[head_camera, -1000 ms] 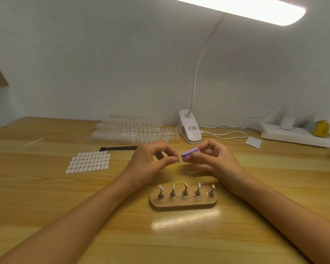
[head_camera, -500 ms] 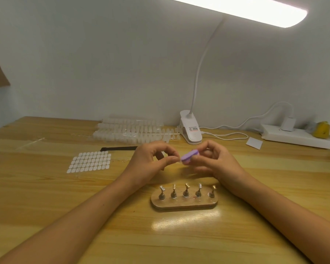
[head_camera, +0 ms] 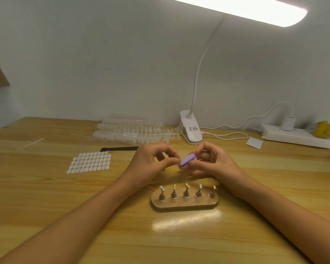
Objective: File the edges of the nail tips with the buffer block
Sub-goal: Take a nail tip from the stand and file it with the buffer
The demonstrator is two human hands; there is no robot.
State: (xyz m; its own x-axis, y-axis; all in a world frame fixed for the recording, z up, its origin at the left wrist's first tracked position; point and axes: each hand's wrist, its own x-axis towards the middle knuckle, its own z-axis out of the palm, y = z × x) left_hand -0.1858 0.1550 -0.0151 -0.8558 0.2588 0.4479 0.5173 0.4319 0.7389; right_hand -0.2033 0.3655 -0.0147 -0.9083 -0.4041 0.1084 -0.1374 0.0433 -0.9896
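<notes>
My right hand (head_camera: 213,162) holds a small purple buffer block (head_camera: 187,161) between thumb and fingers above the table's middle. My left hand (head_camera: 152,161) pinches something tiny between thumb and forefinger right against the block's left end; it is too small to make out, likely a nail tip. Strips of clear nail tips (head_camera: 130,130) lie at the back of the table. In front of both hands stands a wooden stand (head_camera: 185,204) with several metal holder pins.
A sheet of white adhesive tabs (head_camera: 90,161) lies at left, with a black file (head_camera: 120,149) behind it. A white clip lamp (head_camera: 191,130) stands at the back. At back right are a power strip (head_camera: 297,138), a yellow object (head_camera: 322,129) and a white card (head_camera: 254,142).
The buffer block has tilted, its left end dropping lower against the left fingertips. Both hands stay in almost the same place.
</notes>
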